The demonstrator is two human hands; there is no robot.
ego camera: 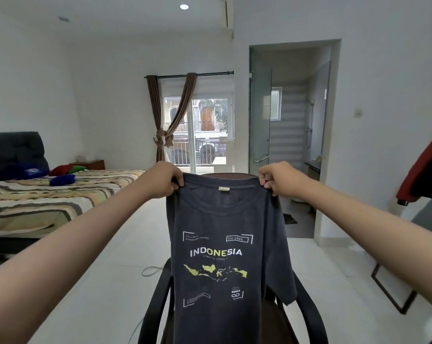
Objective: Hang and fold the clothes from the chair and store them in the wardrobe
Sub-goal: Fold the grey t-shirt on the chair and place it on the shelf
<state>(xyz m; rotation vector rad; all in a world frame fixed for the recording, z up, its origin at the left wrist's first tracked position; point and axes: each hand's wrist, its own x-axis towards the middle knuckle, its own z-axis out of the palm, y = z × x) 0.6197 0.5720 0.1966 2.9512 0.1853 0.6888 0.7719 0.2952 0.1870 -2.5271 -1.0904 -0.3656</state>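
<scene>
Both forearms extend forward; left hand [161, 178] and right hand [280, 178] each keep a pinching grip on the shoulders of a dark T-shirt [219, 256], which hangs upright before a chair [306, 316]. Bed [48, 194] stands far left.

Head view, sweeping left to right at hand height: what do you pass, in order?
Bed → left hand → T-shirt, held up by the shoulders → right hand → bathroom doorway → red and black garment at the right edge.
</scene>
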